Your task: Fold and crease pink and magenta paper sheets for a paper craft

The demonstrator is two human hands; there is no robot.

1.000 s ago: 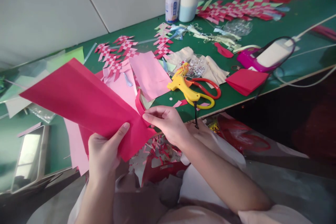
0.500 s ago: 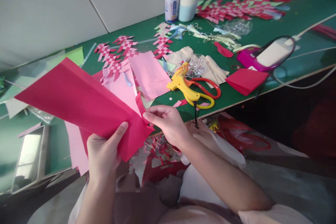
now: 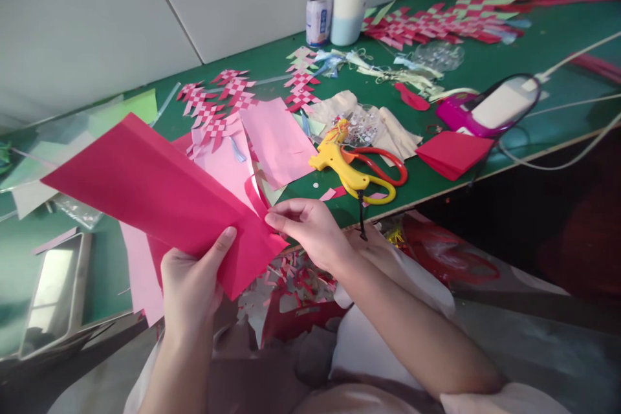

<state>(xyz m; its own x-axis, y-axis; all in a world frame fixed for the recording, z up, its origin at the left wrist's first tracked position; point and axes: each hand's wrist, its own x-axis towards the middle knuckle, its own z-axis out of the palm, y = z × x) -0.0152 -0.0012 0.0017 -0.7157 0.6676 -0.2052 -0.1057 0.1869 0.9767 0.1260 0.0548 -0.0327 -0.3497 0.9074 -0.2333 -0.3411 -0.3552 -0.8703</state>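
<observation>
A large sheet of red paper [image 3: 160,194], creased lengthwise, is gripped by my left hand [image 3: 194,278], thumb on top near its lower edge. My right hand [image 3: 310,229] pinches a narrow curled strip [image 3: 255,197] of the red paper at the sheet's right edge. Whether the strip is still joined to the sheet is hard to make out. Pink paper sheets [image 3: 279,142] lie on the table behind. To the right of my right hand rest yellow-handled scissors [image 3: 347,165] and a red handle loop [image 3: 391,165].
On the green table [image 3: 485,71] lie woven red-and-pink paper pieces [image 3: 235,90], folded red paper [image 3: 453,152] and a phone [image 3: 55,297]. A can [image 3: 319,19] and a bottle [image 3: 348,6] stand by the wall. Paper scraps [image 3: 301,278] lie below the table edge.
The red strip in my right hand has bent into a larger curl, and the sheet has shifted slightly right. Both hands keep their hold.
</observation>
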